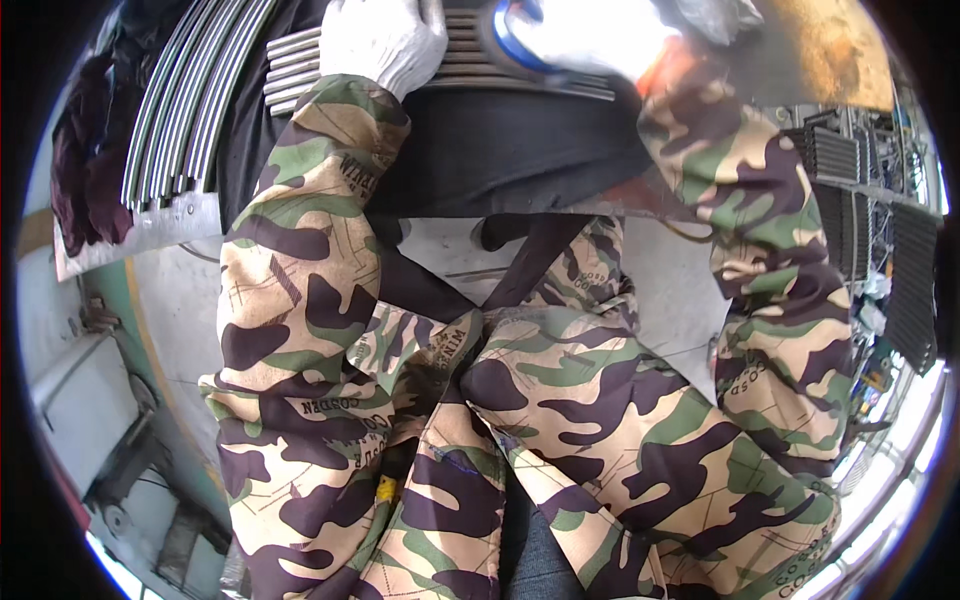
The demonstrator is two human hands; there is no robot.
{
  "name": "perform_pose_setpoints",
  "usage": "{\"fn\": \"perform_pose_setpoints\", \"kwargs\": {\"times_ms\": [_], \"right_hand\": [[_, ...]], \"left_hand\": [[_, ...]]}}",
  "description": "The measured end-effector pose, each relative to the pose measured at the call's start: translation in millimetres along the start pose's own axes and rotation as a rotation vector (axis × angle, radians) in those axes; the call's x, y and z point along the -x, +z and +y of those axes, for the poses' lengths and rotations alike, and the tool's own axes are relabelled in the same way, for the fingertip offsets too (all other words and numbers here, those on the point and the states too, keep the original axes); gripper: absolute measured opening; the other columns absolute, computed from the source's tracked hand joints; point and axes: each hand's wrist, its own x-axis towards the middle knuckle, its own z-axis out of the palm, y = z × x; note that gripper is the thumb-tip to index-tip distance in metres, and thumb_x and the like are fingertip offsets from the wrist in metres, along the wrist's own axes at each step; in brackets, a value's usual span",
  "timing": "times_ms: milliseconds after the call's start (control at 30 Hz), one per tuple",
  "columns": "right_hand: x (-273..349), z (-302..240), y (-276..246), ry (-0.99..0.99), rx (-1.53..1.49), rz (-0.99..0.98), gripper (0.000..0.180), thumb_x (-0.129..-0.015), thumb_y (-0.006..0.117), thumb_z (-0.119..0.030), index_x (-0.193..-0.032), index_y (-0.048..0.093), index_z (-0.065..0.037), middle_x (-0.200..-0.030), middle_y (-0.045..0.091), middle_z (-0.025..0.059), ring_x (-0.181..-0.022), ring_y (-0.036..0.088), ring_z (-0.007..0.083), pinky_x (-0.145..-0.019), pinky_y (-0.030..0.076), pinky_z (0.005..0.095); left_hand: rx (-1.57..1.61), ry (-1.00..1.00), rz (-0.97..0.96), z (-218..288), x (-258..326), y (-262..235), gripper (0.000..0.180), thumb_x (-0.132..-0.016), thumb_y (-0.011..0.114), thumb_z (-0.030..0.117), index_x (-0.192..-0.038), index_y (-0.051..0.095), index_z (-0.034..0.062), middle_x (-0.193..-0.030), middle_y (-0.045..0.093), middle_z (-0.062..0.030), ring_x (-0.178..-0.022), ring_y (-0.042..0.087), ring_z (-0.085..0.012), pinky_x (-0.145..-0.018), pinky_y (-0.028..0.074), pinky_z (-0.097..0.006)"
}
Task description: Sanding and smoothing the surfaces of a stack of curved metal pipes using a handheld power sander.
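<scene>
Well in from the near edge of the desk (150, 235), laid side by side on black cloth (520, 145): a row of rods (465, 62). Pressing on the left part of the row with the left hand (385, 40), gloved in white; cannot tell clenched from loose, with fingertips out of view. Grasping, by the look of it, a blue-rimmed tool (512, 45) over the right part with the right hand (600, 30), also gloved and blurred. Along the desk's left edge, 1 more set: long bars (200, 100).

Possible trouble: rods rolling apart or toward the near edge, from uneven pressure or bunched cloth. Also possible: snagging of glove fabric, if working the tool too near the left hand; or catching the clear plastic (720, 15) beside the right hand, from too wide a sweep.
</scene>
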Motion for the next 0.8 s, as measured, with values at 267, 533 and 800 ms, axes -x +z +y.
{"fn": "perform_pose_setpoints", "kwargs": {"times_ms": [267,533,800], "right_hand": [[23.7,21.7,-10.5,0.059,-0.004,-0.066,0.021,-0.092,0.066,-0.028,-0.097,0.068,-0.007,-0.090,0.067,0.0204,-0.086,0.070,0.0411,-0.075,0.056,0.0518],[35.4,18.2,-22.8,0.127,-0.008,-0.191,0.026,-0.093,0.063,-0.029,-0.102,0.069,-0.005,-0.096,0.069,0.0231,-0.089,0.071,0.0429,-0.076,0.057,0.0528],[17.2,16.9,-21.6,0.143,-0.026,-0.211,0.029,-0.091,0.062,-0.025,-0.106,0.073,-0.003,-0.098,0.072,0.0263,-0.092,0.073,0.0450,-0.079,0.058,0.0526]], "left_hand": [[-0.085,0.125,-0.164,-19.4,2.8,13.0,0.030,-0.102,0.054,0.027,-0.108,0.076,0.0063,-0.110,0.077,-0.0150,-0.103,0.072,-0.0378,-0.093,0.057,-0.050],[-0.053,0.044,-0.074,-22.3,3.4,16.8,0.030,-0.100,0.059,0.030,-0.101,0.078,0.0073,-0.096,0.078,-0.0099,-0.095,0.072,-0.0351,-0.090,0.055,-0.049],[-0.107,0.218,-0.094,-34.0,11.8,14.7,0.030,-0.100,0.060,0.028,-0.112,0.074,0.0038,-0.113,0.072,-0.0119,-0.105,0.066,-0.0352,-0.091,0.050,-0.051]]}}
